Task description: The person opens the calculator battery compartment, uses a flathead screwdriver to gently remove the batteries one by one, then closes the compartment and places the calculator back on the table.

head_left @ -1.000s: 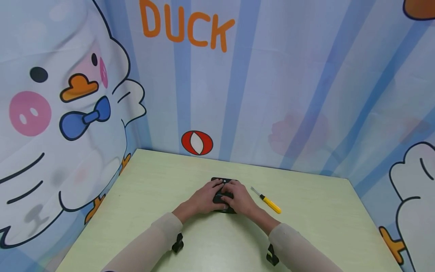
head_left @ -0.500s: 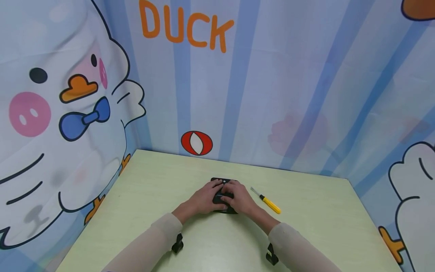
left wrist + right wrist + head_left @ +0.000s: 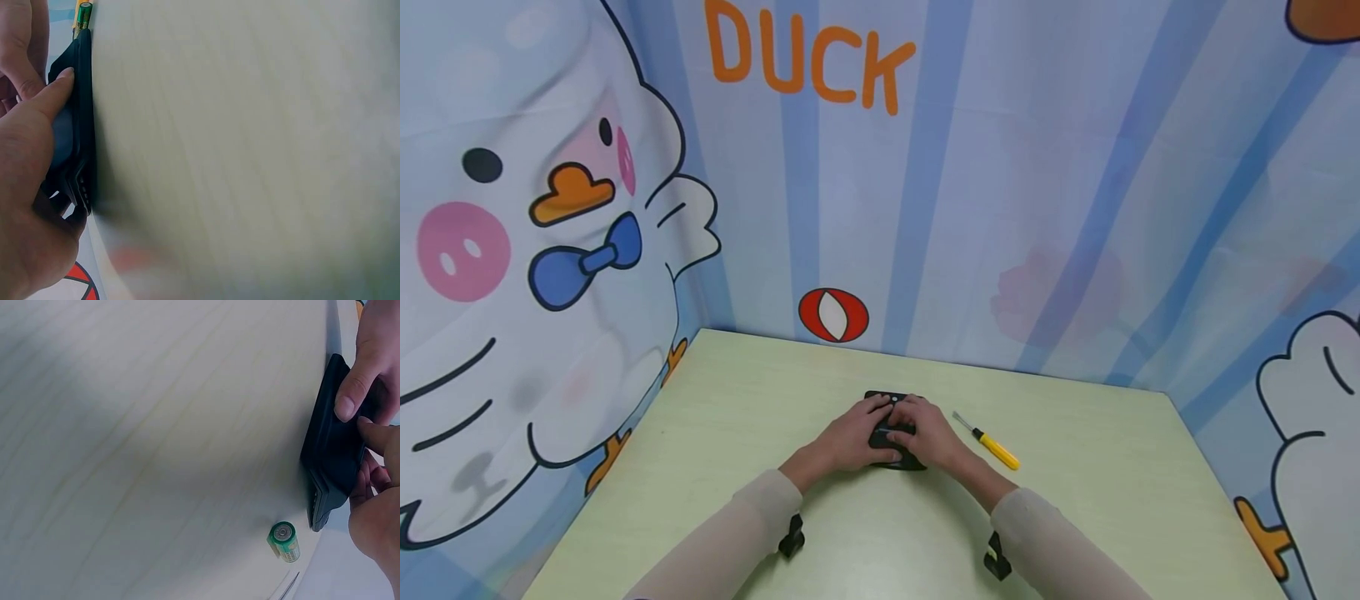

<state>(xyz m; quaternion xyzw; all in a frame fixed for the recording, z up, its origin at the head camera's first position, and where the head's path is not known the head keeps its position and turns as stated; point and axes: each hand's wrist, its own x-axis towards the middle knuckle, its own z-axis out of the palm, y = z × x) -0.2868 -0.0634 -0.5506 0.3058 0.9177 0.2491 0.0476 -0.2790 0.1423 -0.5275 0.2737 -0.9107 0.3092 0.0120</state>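
Observation:
On the table lies a flat black device [image 3: 886,435], its kind not clear, partly covered by both hands in the head view. My left hand [image 3: 852,437] grips its left side. In the left wrist view the left thumb [image 3: 61,84] lies along its near edge while the fingers reach its far end. My right hand [image 3: 931,433] holds the right side, fingers bent, with the thumb [image 3: 375,432] against the upper face. A green battery [image 3: 285,541] stands upright close to the device in the right wrist view; in the head view it is hidden.
A screwdriver [image 3: 997,450] with a yellow handle lies right of the right hand, its metal tip pointing away. The pale table [image 3: 760,383] ends at a printed blue curtain [image 3: 865,208] behind and at the sides.

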